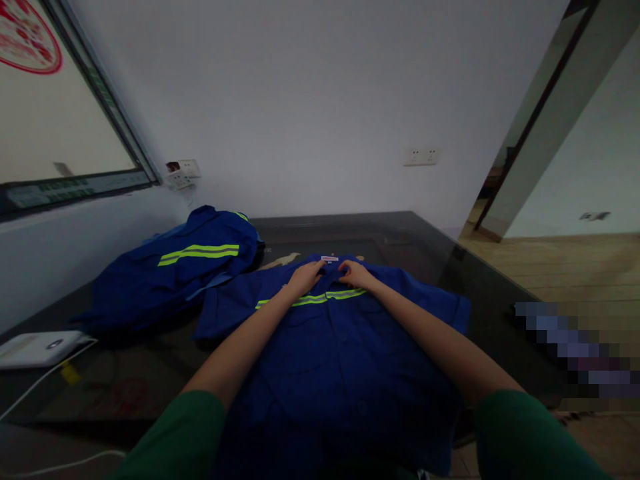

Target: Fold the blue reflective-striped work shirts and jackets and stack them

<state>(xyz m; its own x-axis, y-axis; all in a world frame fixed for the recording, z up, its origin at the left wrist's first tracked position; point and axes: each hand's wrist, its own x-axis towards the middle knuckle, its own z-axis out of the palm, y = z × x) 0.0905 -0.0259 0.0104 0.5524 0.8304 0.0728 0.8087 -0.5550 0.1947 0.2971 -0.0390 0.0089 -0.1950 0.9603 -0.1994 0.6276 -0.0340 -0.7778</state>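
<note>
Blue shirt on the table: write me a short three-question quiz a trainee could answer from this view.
1. True or false: the left hand and right hand are both at the hem of the spread blue shirt.
2. Fill in: the chest band has a ____ strip between yellow-green edges.
3. The other blue clothing lies: A) left of the shirt; B) right of it; C) on top of it.
Key: 1 false, at the collar; 2 grey; 3 A.

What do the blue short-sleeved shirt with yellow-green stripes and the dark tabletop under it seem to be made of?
Blue shirt: matt woven cloth, perhaps cotton blend, judging by its soft folds.
Dark tabletop: smooth and glossy, with faint reflections; possibly glass or polished stone.
</note>
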